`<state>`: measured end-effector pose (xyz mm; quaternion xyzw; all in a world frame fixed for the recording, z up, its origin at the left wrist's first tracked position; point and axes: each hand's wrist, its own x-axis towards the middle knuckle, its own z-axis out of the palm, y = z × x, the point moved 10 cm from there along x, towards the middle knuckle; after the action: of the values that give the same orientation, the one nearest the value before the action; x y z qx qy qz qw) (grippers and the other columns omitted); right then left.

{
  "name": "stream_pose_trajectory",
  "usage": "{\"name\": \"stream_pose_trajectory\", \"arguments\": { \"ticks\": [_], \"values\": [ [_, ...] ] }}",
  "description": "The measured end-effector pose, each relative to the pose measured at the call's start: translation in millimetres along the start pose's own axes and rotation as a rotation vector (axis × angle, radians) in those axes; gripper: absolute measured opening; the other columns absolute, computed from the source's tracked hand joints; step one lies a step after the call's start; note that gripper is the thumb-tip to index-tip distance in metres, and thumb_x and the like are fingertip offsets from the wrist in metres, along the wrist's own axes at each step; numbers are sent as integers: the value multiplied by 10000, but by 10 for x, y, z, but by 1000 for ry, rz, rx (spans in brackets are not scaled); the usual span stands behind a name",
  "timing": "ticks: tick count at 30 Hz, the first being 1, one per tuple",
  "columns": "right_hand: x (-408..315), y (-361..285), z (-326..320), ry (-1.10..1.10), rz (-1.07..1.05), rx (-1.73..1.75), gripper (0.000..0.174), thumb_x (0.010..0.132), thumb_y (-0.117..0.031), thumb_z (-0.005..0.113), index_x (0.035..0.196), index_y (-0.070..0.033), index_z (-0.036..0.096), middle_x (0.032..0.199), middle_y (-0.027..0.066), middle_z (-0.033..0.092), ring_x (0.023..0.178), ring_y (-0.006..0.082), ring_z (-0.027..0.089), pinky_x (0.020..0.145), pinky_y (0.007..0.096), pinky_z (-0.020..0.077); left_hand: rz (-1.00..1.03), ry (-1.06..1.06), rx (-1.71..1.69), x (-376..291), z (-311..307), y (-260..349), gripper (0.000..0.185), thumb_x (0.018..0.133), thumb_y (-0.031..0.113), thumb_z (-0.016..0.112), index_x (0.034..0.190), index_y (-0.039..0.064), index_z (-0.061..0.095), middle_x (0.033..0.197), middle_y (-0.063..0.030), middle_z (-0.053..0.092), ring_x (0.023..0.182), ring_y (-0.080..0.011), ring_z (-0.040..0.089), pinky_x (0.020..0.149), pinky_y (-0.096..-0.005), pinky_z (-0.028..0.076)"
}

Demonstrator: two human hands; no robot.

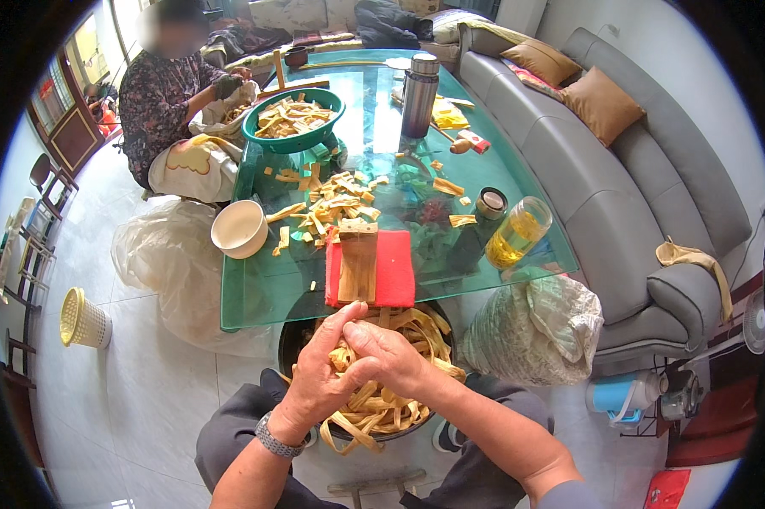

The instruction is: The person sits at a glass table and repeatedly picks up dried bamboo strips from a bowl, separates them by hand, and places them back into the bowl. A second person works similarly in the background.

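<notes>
My left hand (322, 369) and my right hand (389, 356) meet over a dark round tub (290, 340) between my knees. A crumpled piece of yellow strip (342, 357) shows between the palms, with both hands closed around it. Long, limp yellow strips (357, 417), perhaps a dried food, fill the tub and hang over its near rim. Just beyond my fingertips, a wooden block (358, 267) lies on a red cloth (395, 267) at the glass table's (261, 299) near edge. Short cut pieces (338, 203) of the strip are heaped behind the block.
A cream bowl (239, 229) stands left of the pieces. Farther back are a green basin (293, 143) of strips and a steel flask (419, 95). A glass jar (519, 232) stands near the right edge. Beside the table, a person (166, 108) handles a bag. A woven sack (535, 331) stands at right.
</notes>
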<state>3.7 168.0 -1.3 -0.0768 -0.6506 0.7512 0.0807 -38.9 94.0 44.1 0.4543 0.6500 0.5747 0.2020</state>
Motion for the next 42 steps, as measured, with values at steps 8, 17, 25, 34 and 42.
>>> {"name": "stream_pose_trajectory", "arguments": {
  "ticks": [8,17,25,34,42],
  "values": [
    [-106,-68,-106,-26,290,-57,526,1095,-526,452,1072,-22,600,854,23,575,766,125,515,699,306,468,-116,211,47,-19,-341,-136,395,1121,309,486,1152,-23,698,1037,-107,742,895,-136,658,815,-283,530],
    [-113,-399,-181,-81,160,-444,329,1040,-357,646,1030,-28,628,811,59,653,769,133,586,703,334,495,-225,312,130,-9,-621,-268,553,1121,393,462,832,-32,668,644,-79,650,592,-136,587,580,-322,473],
    [-360,-469,-461,-2,125,-581,168,1036,-197,646,1034,-30,630,822,53,654,764,123,604,713,300,510,-128,541,-56,-163,-1486,-259,535,1112,420,479,740,46,568,641,-42,558,637,-154,565,647,-313,485],
    [-312,-548,-386,9,-45,-491,196,1042,-244,640,1097,-60,601,829,140,664,775,280,678,711,385,526,-319,-18,-196,-100,-304,-235,253,1070,227,604,1231,34,621,997,-26,655,930,-90,624,800,-248,506],
    [-253,-408,-195,-65,-76,-682,249,1074,-306,563,1137,-68,600,988,177,650,919,374,653,794,429,523,-385,82,-356,-144,-118,-347,136,1075,160,585,1138,43,610,818,10,591,669,-59,545,613,-212,442]
  ]
}}
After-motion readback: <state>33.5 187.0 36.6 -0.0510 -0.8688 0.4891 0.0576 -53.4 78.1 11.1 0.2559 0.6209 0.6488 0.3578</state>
